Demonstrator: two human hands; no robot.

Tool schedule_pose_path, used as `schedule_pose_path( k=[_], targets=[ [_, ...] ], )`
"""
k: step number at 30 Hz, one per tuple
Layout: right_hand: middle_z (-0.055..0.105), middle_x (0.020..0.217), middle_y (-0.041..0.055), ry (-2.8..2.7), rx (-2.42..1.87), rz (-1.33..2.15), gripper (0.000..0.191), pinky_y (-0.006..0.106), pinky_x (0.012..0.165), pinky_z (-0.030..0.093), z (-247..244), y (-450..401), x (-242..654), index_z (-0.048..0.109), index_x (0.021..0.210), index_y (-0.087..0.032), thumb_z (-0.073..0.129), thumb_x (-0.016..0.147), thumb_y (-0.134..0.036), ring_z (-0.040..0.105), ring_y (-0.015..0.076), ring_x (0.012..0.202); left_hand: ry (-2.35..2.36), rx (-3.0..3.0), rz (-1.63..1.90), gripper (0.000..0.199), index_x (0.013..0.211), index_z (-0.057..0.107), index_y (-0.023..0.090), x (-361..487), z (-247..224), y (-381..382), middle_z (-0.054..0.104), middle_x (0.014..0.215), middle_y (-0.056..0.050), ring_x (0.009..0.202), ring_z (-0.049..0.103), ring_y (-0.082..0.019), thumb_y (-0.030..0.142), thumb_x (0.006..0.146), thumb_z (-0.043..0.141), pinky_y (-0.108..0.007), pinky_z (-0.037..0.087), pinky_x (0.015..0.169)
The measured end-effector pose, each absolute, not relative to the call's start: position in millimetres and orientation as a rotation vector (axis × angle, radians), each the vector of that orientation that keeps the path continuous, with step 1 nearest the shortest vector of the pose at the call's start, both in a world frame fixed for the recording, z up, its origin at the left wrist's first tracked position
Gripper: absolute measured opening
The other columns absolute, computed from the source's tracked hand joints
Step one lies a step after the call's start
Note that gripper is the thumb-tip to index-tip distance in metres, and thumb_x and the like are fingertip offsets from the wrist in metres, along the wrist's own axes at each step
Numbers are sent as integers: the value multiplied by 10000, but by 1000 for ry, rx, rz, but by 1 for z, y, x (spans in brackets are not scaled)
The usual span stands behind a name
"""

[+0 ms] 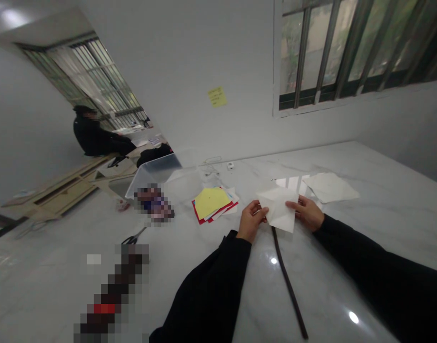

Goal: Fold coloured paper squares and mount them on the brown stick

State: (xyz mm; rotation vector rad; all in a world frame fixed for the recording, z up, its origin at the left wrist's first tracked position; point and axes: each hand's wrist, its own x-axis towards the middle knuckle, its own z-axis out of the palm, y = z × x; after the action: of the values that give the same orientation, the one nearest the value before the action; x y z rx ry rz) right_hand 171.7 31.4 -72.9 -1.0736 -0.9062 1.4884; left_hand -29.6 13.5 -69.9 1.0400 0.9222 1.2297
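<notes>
A piece of white paper [283, 216] with faint creases is held up just above the table. My left hand [252, 220] pinches its left edge between thumb and fingers. On the opposite edge, my right hand [309, 213] grips it with the thumb lying over the front. A long, thin dark brown strip [289, 286] runs from beneath the paper toward me along the table. Left of my hands lies a pile of coloured sheets, with a yellow sheet [212, 202] on top and red ones below. More white paper [331, 187] rests beyond my right hand.
Scissors [134, 237] lie on the marble-patterned table [211, 252] at the left. A clear plastic box [157, 170] stands behind a blurred-out item. A small white object [230, 166] sits by the wall, below a yellow note [217, 96]. Another person [93, 133] sits far left.
</notes>
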Motion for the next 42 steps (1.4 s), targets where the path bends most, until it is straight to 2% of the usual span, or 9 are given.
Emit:
schedule_pose_path(
  k=[4, 10, 13, 18, 20, 25, 30, 36, 42],
  targets=[
    [744, 906, 40, -976, -1074, 1448, 371, 386, 678, 594, -80, 32, 171, 660, 947, -233, 820, 630, -340, 701, 260, 799, 947, 1061, 1243, 468, 1036, 633, 140, -30, -69, 13, 686, 921, -65, 650, 586, -110, 385, 671, 791, -213, 455, 560],
    [683, 836, -13, -1234, -1009, 1354, 314, 271, 621, 517, -76, 27, 171, 597, 798, -222, 765, 695, -467, 633, 161, 702, 970, 1070, 1211, 578, 1136, 632, 142, -30, -73, 15, 709, 1044, -119, 811, 668, -202, 395, 647, 808, -278, 511, 671],
    [666, 854, -2, -1233, -990, 1365, 331, 238, 584, 478, -69, 23, 169, 616, 820, -221, 645, 784, -549, 611, 148, 722, 955, 1064, 1228, 588, 1160, 623, 137, -30, -75, 15, 711, 1054, -126, 827, 676, -209, 383, 657, 805, -301, 524, 716],
    [664, 744, -33, -1140, -1026, 1365, 413, 223, 486, 414, -70, 24, 167, 617, 955, -241, 790, 655, -467, 543, 110, 548, 924, 1072, 1195, 567, 1154, 620, 130, -30, -75, 14, 707, 1076, -137, 887, 679, -227, 348, 666, 808, -319, 532, 758],
    [687, 733, -24, -1189, -1019, 1448, 421, 241, 495, 438, -72, 25, 168, 654, 979, -233, 782, 661, -478, 573, 128, 549, 918, 1074, 1190, 558, 1133, 632, 130, -29, -73, 13, 707, 1087, -136, 913, 678, -231, 342, 652, 819, -329, 529, 800],
    [741, 774, 15, -1378, -1008, 1532, 353, 317, 643, 537, -71, 24, 169, 731, 821, -203, 717, 716, -540, 678, 214, 696, 946, 1095, 1157, 555, 1104, 643, 126, -29, -71, 12, 713, 1070, -133, 912, 681, -234, 348, 632, 830, -346, 525, 829],
    [760, 840, 39, -1401, -1013, 1519, 371, 351, 672, 559, -71, 22, 170, 754, 880, -192, 743, 698, -515, 697, 241, 724, 932, 1118, 1137, 554, 1094, 653, 127, -28, -71, 11, 714, 1068, -134, 912, 680, -234, 341, 618, 838, -349, 519, 844],
    [763, 881, 44, -1397, -1023, 1509, 359, 358, 697, 568, -74, 22, 172, 750, 921, -184, 737, 727, -485, 707, 254, 764, 958, 1153, 1111, 510, 1063, 676, 115, -27, -71, 9, 726, 958, -114, 778, 663, -196, 388, 653, 809, -288, 503, 690],
    [764, 883, 43, -1364, -1045, 1506, 355, 363, 717, 580, -75, 22, 173, 750, 944, -193, 732, 738, -481, 714, 256, 774, 1087, 1221, 1090, 439, 805, 714, 87, -25, -67, 5, 651, 647, -38, 523, 505, -102, 514, 705, 729, -227, 378, 502]
  ],
)
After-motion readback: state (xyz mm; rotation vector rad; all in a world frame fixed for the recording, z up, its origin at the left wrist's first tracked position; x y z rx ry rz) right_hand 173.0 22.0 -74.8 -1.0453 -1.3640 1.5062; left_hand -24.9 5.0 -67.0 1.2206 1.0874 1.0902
